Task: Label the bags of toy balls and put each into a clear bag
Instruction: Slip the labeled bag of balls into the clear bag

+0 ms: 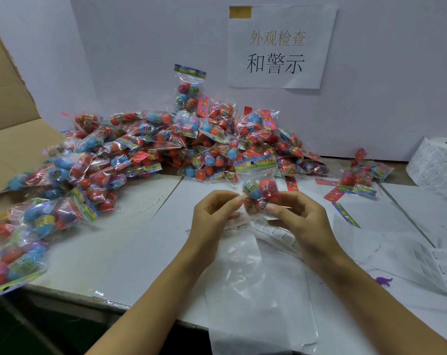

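Observation:
One small bag of toy balls (pixel 261 190), red and blue with a colourful header card on top, is held upright above the table's middle. My right hand (pixel 298 221) grips its lower right side. My left hand (pixel 213 213) pinches the rim of a clear bag (pixel 255 278) with printed warning text, right at the ball bag's lower left. The clear bag hangs down from both hands toward the table's front edge.
A large heap of ball bags (pixel 166 147) covers the table's back and left. A few more ball bags (pixel 358 178) lie at the right. A roll of white labels (pixel 437 162) stands far right, a label strip (pixel 440 267) nearer. A cardboard box flap (pixel 7 98) is at left.

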Tool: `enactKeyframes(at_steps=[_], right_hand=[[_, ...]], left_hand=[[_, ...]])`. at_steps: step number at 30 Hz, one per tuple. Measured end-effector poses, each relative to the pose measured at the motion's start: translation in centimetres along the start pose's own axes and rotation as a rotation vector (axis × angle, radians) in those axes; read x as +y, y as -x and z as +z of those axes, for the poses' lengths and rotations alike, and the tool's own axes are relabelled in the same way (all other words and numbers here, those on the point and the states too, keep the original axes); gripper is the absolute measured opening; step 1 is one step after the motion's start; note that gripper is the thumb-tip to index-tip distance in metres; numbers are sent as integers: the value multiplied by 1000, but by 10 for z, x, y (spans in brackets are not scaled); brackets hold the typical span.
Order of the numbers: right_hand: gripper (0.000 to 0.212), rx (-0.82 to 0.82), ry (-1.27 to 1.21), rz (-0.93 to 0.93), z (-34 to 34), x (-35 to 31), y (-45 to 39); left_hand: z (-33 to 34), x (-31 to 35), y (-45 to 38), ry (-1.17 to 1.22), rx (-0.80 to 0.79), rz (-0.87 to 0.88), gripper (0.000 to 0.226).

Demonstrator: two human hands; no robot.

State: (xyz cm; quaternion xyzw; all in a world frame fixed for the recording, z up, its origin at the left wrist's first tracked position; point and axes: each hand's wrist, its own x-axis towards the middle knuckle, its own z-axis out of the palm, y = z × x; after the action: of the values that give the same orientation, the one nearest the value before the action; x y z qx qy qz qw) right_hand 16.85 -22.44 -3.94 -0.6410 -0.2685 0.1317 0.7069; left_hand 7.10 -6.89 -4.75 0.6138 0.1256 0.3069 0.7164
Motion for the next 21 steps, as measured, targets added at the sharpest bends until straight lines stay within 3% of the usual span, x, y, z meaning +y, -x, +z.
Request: enactKeyframes(at_steps=[2, 5, 11, 21], right_hand=[[23, -4, -87, 42, 0, -2, -1], [21, -27, -227, 116, 0, -5, -2], [17, -6, -319, 125, -3, -7, -5], [18, -14, -309, 127, -2, -6, -5]], left_hand=[[-2, -3, -2, -76, 55, -22, 32], [-3, -6, -3, -63, 17, -68, 45], [-3, -10, -1, -104, -128, -4, 20], [-2, -6, 0, -56, -74, 4, 18]])
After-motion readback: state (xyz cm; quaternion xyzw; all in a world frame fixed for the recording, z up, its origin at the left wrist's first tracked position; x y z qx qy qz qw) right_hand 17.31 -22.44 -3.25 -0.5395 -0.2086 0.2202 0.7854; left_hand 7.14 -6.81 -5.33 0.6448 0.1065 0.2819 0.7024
